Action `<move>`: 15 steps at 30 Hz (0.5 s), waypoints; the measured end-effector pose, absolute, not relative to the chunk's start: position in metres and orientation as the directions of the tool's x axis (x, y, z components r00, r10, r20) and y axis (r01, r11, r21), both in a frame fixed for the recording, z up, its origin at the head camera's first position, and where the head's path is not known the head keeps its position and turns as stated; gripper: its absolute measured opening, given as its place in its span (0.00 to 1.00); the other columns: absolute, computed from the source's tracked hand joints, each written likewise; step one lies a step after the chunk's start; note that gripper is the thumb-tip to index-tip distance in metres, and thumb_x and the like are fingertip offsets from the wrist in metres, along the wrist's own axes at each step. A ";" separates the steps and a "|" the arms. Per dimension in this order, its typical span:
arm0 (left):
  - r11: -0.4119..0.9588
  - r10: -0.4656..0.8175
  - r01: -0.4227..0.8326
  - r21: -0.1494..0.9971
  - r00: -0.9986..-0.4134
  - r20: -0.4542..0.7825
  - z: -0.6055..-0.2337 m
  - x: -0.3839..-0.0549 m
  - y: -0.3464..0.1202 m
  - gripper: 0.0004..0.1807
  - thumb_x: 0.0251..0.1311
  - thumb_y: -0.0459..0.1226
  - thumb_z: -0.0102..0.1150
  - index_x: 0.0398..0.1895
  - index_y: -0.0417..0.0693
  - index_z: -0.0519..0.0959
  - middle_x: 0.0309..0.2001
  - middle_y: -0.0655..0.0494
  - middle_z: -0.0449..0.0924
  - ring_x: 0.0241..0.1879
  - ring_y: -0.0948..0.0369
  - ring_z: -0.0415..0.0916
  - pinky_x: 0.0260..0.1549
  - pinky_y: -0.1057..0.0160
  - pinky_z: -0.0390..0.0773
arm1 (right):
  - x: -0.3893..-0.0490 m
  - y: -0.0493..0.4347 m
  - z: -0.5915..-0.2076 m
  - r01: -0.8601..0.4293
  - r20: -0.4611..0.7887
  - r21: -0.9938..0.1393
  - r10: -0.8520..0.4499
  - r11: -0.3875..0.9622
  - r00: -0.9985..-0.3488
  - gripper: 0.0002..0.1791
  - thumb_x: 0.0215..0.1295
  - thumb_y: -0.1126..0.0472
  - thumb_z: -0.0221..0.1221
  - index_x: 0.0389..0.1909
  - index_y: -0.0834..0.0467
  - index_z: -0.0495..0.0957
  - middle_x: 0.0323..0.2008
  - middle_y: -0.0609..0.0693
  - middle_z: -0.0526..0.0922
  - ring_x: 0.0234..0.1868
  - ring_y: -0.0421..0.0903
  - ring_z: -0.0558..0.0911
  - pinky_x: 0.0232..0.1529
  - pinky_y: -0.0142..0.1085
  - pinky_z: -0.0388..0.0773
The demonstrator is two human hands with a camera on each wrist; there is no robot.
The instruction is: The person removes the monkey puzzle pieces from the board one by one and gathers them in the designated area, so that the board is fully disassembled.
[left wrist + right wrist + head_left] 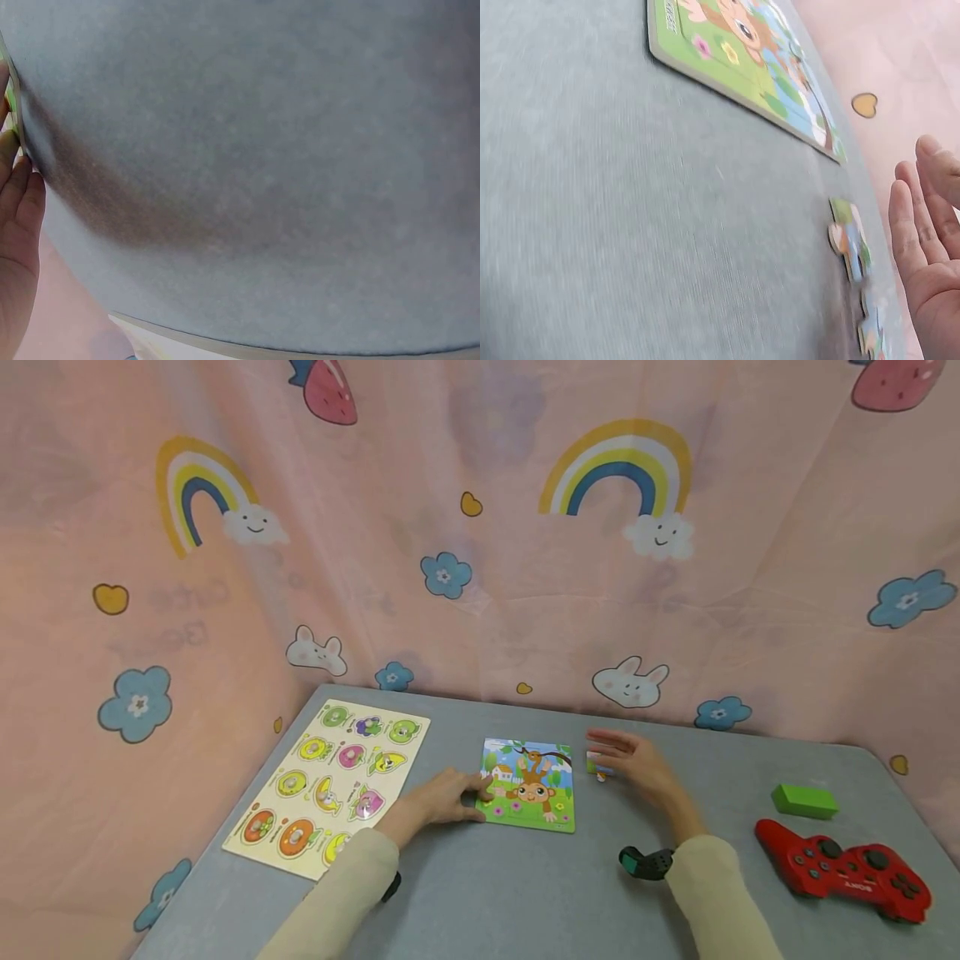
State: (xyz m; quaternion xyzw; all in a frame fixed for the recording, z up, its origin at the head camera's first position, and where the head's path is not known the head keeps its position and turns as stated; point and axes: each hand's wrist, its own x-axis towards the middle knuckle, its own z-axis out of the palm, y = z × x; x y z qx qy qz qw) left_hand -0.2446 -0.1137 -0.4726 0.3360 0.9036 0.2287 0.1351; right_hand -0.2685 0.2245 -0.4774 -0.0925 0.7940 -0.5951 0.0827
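A square puzzle board (528, 789) with a monkey hanging from a branch lies on the grey table. My left hand (447, 795) holds its left edge, with fingertips over the border and the thumb lower down. In the left wrist view, the fingers (26, 199) are at the board's thin edge. My right hand (637, 766) hovers to the right of the board, fingers extended and apart from one another. Beneath and beside it are loose jigsaw pieces; the right wrist view shows one piece (850, 238) and another piece (871, 326), both apart from the hand.
At the left lies a cream fruit peg puzzle (341, 785), partly covered by the left forearm. A green block (805, 802) and a red game controller (843, 870) are at the right. Behind the table hangs a pink patterned curtain (510, 610).
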 end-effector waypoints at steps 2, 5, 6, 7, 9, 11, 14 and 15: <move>0.669 0.669 0.545 0.505 -0.737 -0.091 -0.473 -0.244 -0.114 0.18 0.57 0.41 0.67 0.51 0.47 0.82 0.63 0.50 0.71 0.65 0.55 0.66 0.62 0.56 0.66 | -0.269 0.220 -0.478 -0.066 -0.010 -0.958 -0.265 0.277 -0.964 0.29 0.64 0.67 0.60 0.66 0.67 0.65 0.64 0.64 0.69 0.62 0.60 0.72 0.54 0.32 0.75; 0.666 0.670 0.543 0.512 -0.736 -0.092 -0.473 -0.242 -0.114 0.18 0.57 0.41 0.67 0.51 0.47 0.82 0.63 0.49 0.71 0.65 0.54 0.66 0.62 0.55 0.66 | -0.270 0.213 -0.478 -0.108 0.016 -0.955 -0.314 0.277 -0.949 0.29 0.63 0.70 0.60 0.64 0.69 0.65 0.63 0.67 0.69 0.61 0.63 0.72 0.54 0.35 0.76; 0.669 0.668 0.539 0.512 -0.738 -0.096 -0.473 -0.242 -0.114 0.19 0.57 0.41 0.66 0.52 0.47 0.82 0.63 0.49 0.71 0.65 0.54 0.65 0.63 0.55 0.65 | -0.271 0.211 -0.479 -0.118 0.024 -0.955 -0.328 0.272 -0.944 0.29 0.62 0.71 0.61 0.64 0.70 0.66 0.62 0.68 0.69 0.61 0.64 0.72 0.53 0.34 0.76; 0.668 0.668 0.538 0.514 -0.738 -0.096 -0.473 -0.242 -0.114 0.19 0.57 0.41 0.66 0.52 0.47 0.82 0.63 0.49 0.71 0.65 0.54 0.65 0.63 0.55 0.65 | -0.271 0.209 -0.479 -0.121 0.023 -0.954 -0.336 0.275 -0.942 0.29 0.61 0.71 0.61 0.63 0.71 0.66 0.62 0.69 0.70 0.60 0.64 0.72 0.52 0.34 0.77; 0.667 0.667 0.533 0.520 -0.739 -0.098 -0.473 -0.242 -0.114 0.19 0.57 0.41 0.66 0.52 0.47 0.82 0.63 0.49 0.71 0.66 0.54 0.65 0.63 0.55 0.65 | -0.273 0.205 -0.480 -0.121 0.016 -0.952 -0.349 0.282 -0.937 0.29 0.60 0.72 0.62 0.62 0.72 0.66 0.61 0.69 0.70 0.59 0.64 0.74 0.51 0.34 0.77; 0.663 0.668 0.534 0.525 -0.738 -0.093 -0.474 -0.243 -0.114 0.19 0.57 0.40 0.66 0.53 0.46 0.81 0.63 0.49 0.71 0.66 0.54 0.64 0.63 0.54 0.64 | -0.274 0.202 -0.481 -0.116 0.007 -0.952 -0.357 0.284 -0.934 0.29 0.59 0.73 0.62 0.62 0.72 0.66 0.60 0.70 0.70 0.57 0.64 0.74 0.50 0.35 0.77; 0.657 0.671 0.536 0.530 -0.736 -0.088 -0.474 -0.245 -0.114 0.19 0.57 0.40 0.67 0.53 0.46 0.81 0.62 0.49 0.72 0.66 0.54 0.64 0.64 0.54 0.64 | -0.277 0.197 -0.482 -0.119 -0.001 -0.945 -0.366 0.305 -0.931 0.29 0.59 0.72 0.63 0.61 0.73 0.67 0.59 0.69 0.72 0.56 0.63 0.76 0.52 0.37 0.77; 0.657 0.672 0.536 0.531 -0.736 -0.088 -0.473 -0.245 -0.114 0.19 0.57 0.40 0.66 0.53 0.46 0.81 0.62 0.49 0.72 0.66 0.54 0.64 0.64 0.54 0.63 | -0.278 0.195 -0.482 -0.124 0.000 -0.942 -0.369 0.312 -0.929 0.29 0.58 0.73 0.63 0.61 0.73 0.68 0.58 0.70 0.73 0.55 0.63 0.76 0.51 0.37 0.77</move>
